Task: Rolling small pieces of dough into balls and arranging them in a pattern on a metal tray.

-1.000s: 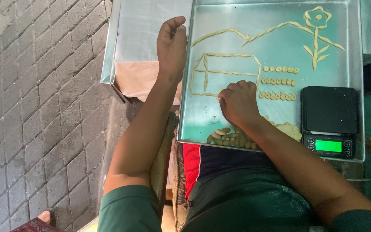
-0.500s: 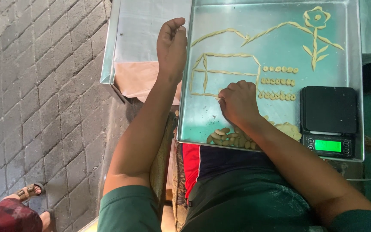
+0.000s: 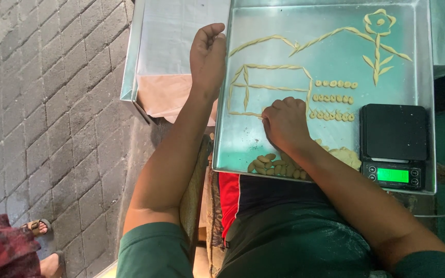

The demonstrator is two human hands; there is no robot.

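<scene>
Dough strips [image 3: 276, 88] lie flat on a big shiny metal tray [image 3: 336, 139], and they make a picture. The tray is the biggest thing, and it sits in front of the person, just past their lap. On its left is a second tray [image 3: 130, 77] with a white cloth [image 3: 173, 41] in it. Grey brick floor [image 3: 42, 113] is on the far left, and someone's foot in a sandal [image 3: 36, 226] stands at the bottom corner.

A black kitchen scale [image 3: 395, 139] with a green lit screen sits on the tray's right side.

On the tray, the strips form a little house with a roof, a long hill line [image 3: 310, 41] above it, and a flower [image 3: 379, 44] at the top right. Three short rows of small dough bits [image 3: 335, 99] lie next to the house.

The left hand [image 3: 208, 59] rests on the tray's left edge, fingers curled in, holding nothing that shows. The right hand [image 3: 286, 123] is on the bottom line of the house, fingers bent close together and pressing down on the dough there.

A heap of small dough pieces [image 3: 271, 166] lies at the near edge, just below the right hand.
</scene>
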